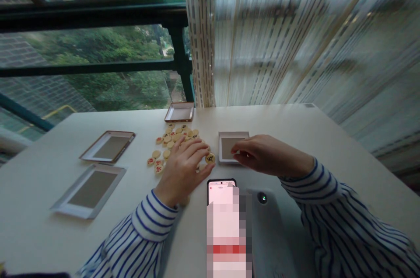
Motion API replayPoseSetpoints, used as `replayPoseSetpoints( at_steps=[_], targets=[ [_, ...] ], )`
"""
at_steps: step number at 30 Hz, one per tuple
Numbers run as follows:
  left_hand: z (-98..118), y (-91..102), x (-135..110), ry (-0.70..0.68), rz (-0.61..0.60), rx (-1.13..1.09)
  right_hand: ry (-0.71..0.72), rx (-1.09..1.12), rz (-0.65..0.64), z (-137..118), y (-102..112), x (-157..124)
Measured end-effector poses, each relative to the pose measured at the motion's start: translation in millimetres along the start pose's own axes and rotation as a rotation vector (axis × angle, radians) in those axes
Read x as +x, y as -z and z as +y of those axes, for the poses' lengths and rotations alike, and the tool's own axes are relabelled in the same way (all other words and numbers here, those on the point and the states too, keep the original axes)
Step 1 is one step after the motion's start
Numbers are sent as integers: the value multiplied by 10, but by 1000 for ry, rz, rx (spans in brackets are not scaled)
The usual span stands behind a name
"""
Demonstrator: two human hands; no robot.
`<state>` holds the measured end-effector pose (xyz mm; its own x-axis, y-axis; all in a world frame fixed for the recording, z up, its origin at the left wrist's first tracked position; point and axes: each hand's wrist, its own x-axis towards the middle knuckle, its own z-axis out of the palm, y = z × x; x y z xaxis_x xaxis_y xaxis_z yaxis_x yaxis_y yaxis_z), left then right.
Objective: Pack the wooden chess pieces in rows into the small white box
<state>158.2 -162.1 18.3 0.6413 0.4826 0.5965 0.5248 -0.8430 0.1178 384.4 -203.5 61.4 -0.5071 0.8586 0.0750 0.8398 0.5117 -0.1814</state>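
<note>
My left hand [185, 164] reaches over a loose heap of round Chinese chess pieces [170, 140], some with red characters and some with black. Between its thumb and fingertips is one Chinese chess piece [210, 158] with a black character, its face turned toward me. My right hand [265, 153] hovers at a shallow open box [219, 149] with a grey-brown bottom and pale rim. Its fingers are curled together in a pinch above the box's right side; whatever they hold, if anything, is hidden.
Farther back stands a brown-rimmed box lid [179, 112]. On the left lie another brown-rimmed lid [131, 137] and a pale shallow box [120, 174]. A lit phone [221, 197] rests in front of me, beside a grey device [272, 217]. Behind the white table [262, 116] are a railing and string curtain.
</note>
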Motion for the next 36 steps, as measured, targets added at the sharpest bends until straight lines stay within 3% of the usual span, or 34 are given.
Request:
replayPoseSetpoints(
  at_steps=[17,26,36],
  targets=[
    [177,-32,458,-61,5,-24,-134,28,121,124,106,-30],
    [145,-208,636,-83,67,-58,-202,330,262,190,120,-21],
    [107,-301,688,-115,83,-83,-223,657,248,310,40,27]
  ],
)
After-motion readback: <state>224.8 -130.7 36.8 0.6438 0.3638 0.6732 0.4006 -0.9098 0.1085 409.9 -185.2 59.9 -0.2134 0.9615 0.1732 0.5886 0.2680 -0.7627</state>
